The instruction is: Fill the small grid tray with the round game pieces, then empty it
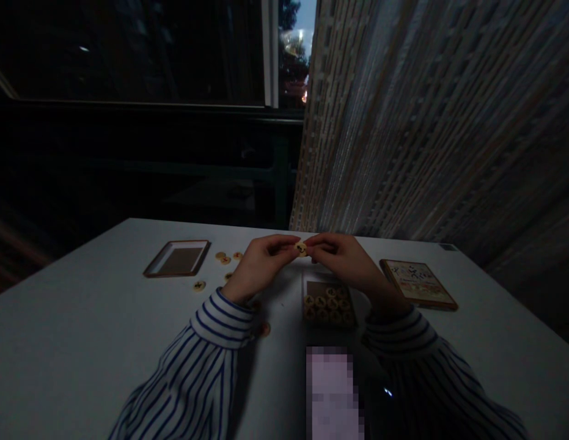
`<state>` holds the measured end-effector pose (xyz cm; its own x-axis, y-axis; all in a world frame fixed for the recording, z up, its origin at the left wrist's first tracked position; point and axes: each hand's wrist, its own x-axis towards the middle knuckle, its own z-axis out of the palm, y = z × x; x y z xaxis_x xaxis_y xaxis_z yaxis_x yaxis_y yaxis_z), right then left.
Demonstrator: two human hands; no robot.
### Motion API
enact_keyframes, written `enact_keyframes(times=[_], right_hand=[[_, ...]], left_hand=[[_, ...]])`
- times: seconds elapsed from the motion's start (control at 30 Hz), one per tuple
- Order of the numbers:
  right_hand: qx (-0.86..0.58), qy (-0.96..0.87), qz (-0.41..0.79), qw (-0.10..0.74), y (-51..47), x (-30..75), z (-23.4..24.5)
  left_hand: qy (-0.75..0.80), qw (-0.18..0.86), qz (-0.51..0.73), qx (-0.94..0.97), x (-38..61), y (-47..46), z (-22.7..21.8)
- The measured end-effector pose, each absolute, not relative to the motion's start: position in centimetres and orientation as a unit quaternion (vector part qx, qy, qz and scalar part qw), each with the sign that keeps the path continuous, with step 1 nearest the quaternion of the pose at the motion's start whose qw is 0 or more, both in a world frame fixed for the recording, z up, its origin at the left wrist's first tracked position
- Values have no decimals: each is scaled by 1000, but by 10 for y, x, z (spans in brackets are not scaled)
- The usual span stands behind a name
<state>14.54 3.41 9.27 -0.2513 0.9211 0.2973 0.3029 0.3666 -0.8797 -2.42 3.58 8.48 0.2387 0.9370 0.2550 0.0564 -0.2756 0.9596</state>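
Dim room here, with a dark window (128, 55) and a long curtain (426, 122) hanging behind a white table (59, 330). Both hands are working right at the middle of the table, and the left hand (261, 266) and right hand (343, 260) are closed up narrow, their fingertips pinching one small wooden disc (301, 248) between them. The disc is sitting up off the table with a dark mark showing on its face.

Taking the hands as the center, a shallow tray (176, 258) is lying at 9 o'clock, with a few loose discs (199, 285) scattered around 8 o'clock. An open box (329, 302) packed with more discs is sitting at 6 o'clock, just below the right wrist. A printed card (418, 284) is lying at 4 o'clock. Striped sleeves (211, 324) are covering both arms.
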Motion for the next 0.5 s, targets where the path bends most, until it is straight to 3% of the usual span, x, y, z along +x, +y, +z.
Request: enact_keyframes(times=[0.17, 0.5], right_hand=[[-434, -694, 382, 430, 32, 146, 93], [-405, -710, 386, 428, 29, 146, 94]], left_hand=[[401, 500, 498, 584, -24, 35, 85], [395, 479, 491, 612, -26, 36, 86]])
